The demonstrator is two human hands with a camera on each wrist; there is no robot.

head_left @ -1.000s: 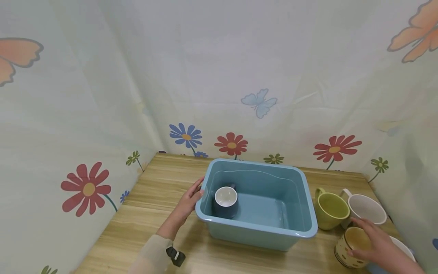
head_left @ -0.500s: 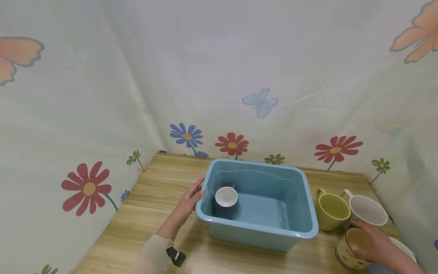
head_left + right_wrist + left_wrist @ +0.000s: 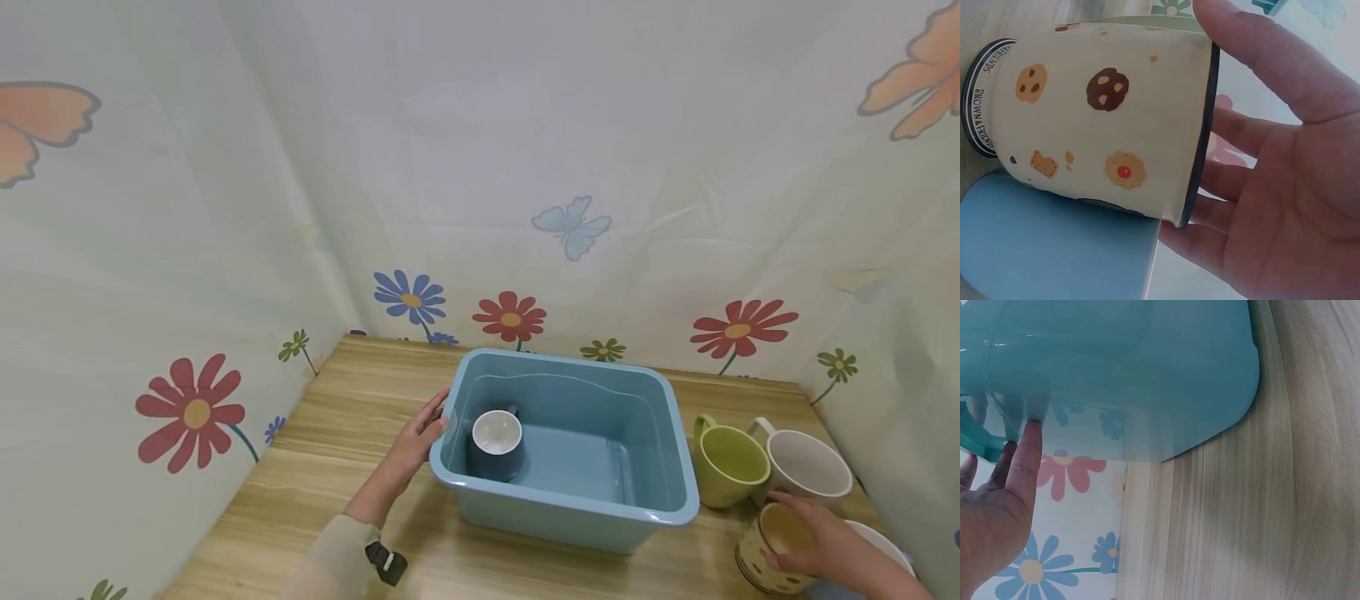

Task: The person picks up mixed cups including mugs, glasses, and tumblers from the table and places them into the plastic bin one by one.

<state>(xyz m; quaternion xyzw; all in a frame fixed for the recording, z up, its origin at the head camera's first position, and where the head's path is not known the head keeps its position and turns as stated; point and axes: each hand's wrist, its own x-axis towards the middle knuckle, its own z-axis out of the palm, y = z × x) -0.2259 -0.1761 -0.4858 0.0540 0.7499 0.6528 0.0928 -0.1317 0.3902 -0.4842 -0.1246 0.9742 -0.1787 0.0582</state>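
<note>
In the head view a blue plastic tub [image 3: 570,512] stands on the wooden table. A dark mug with a white inside [image 3: 497,433] sits upright in its left end. My left hand [image 3: 405,450] rests at the tub's left side, its fairly straight fingers [image 3: 1030,456] touching the outer wall under the rim. At the right, my right hand [image 3: 825,537] spans the mouth of a cream mug with cookie pictures [image 3: 1079,106] and holds it at the rim, thumb on one side and fingers on the other. This mug stands upright on the table.
Between the tub and the right wall stand a green mug [image 3: 723,471] and a white mug [image 3: 810,467]. A light blue mug [image 3: 1054,237] with a white inside is beside the cream mug, partly hidden by my right hand. Flowered cloth [image 3: 465,167] encloses the table.
The fingers of my right hand have come down slightly and closer round the cream mug's rim. My left hand and the tub have stayed in place.
</note>
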